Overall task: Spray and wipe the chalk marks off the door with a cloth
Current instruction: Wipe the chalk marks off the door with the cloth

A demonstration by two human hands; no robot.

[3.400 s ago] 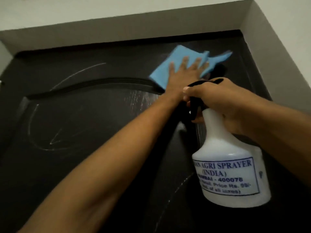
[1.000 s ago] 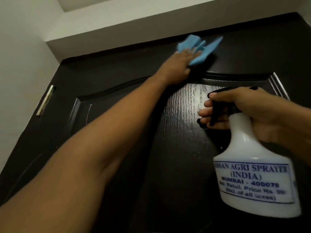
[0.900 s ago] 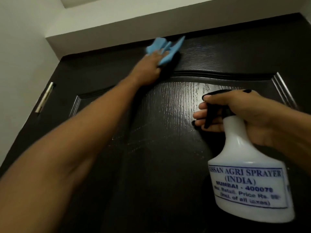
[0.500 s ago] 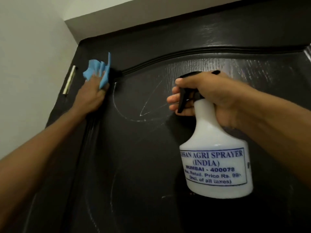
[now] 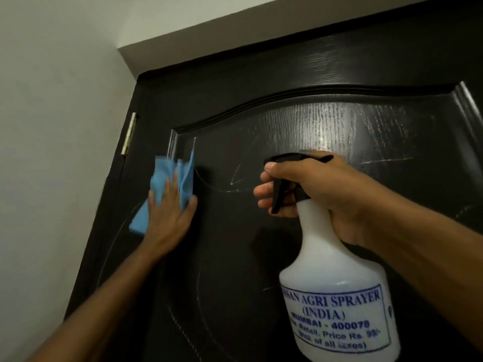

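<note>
Pressed flat against the door [image 5: 261, 244] by the left hand [image 5: 167, 218], with fingers spread and nearly straight, is a blue cloth [image 5: 167, 184]; the bottle [image 5: 337, 296] is grasped by the right hand [image 5: 321, 194], whose fingers are curled round the black trigger [image 5: 278, 197] and whose thumb lies over the spray head. Most of the view is filled by the dark, wood-grained door, seen from below, with a raised arched moulding framing its panel. A pale wall [image 5: 52, 152] is seen at left. The white bottle is held upright in front of the panel at lower right, its blue-printed label turned to the camera. The cloth is bunched at the panel's left edge, just below its upper left corner. Chalk marks [image 5: 235, 181] are seen as thin lines between the two hands, with fainter curves lower on the panel. A metal hinge [image 5: 129, 134] is fixed at the door's left edge, above the cloth.
</note>
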